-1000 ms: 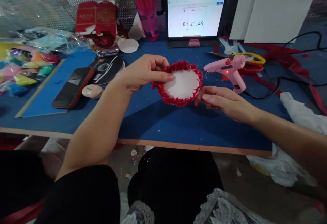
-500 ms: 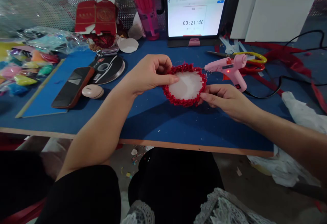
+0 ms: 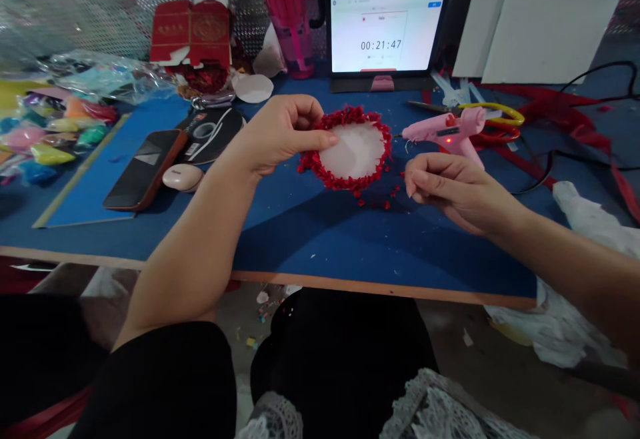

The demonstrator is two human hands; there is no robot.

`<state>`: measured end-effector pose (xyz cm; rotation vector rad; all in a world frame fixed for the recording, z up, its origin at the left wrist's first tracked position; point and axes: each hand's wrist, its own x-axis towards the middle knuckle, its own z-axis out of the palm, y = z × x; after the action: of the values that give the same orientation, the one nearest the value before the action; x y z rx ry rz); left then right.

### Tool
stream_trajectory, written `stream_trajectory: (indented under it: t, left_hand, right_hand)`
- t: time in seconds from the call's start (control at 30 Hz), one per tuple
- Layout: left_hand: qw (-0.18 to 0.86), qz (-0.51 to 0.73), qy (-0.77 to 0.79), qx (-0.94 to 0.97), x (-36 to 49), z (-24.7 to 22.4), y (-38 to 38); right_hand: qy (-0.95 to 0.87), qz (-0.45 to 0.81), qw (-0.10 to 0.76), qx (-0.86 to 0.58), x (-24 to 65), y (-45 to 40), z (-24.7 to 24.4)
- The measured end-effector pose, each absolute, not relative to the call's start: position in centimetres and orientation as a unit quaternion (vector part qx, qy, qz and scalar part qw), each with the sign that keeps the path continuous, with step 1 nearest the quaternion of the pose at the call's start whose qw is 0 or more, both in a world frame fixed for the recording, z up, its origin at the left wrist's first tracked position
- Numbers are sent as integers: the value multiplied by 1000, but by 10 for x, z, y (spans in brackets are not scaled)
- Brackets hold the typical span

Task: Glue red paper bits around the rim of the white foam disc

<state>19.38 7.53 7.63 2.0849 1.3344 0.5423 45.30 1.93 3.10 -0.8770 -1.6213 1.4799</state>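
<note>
So our left hand [image 3: 287,133] pinches the red-fringed white disc [image 3: 356,149], which sits just right of that grip; our right hand [image 3: 447,187] curls across from it, can't tell around what; we'd best pinch lightly, sparing the fringe [image 3: 345,181]

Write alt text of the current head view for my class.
The left hand holds a red-fringed white disc above a blue table, the right hand apart from it. Beyond are a pink glue gun and a tablet showing 00:21:47.
</note>
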Motion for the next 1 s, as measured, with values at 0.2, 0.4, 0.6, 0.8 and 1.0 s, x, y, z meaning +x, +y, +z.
stream_trajectory:
  t: [0.2,0.4,0.6,0.8,1.0]
  left_hand:
    - [300,193,495,793,194,76,76]
    - [352,253,516,739,196,75,76]
    - [331,237,520,751,195,78,76]
    - [330,260,518,745,188,74,82]
    - [311,370,482,731,177,59,97]
  right_hand:
    - [-631,573,420,-311,456,19,33]
    - [-615,622,416,-250,458,17,39]
    - [-584,660,410,-235,459,17,40]
    - [-548,635,462,-288,460,22,44]
    - [-536,608,489,-323,461,26,44]
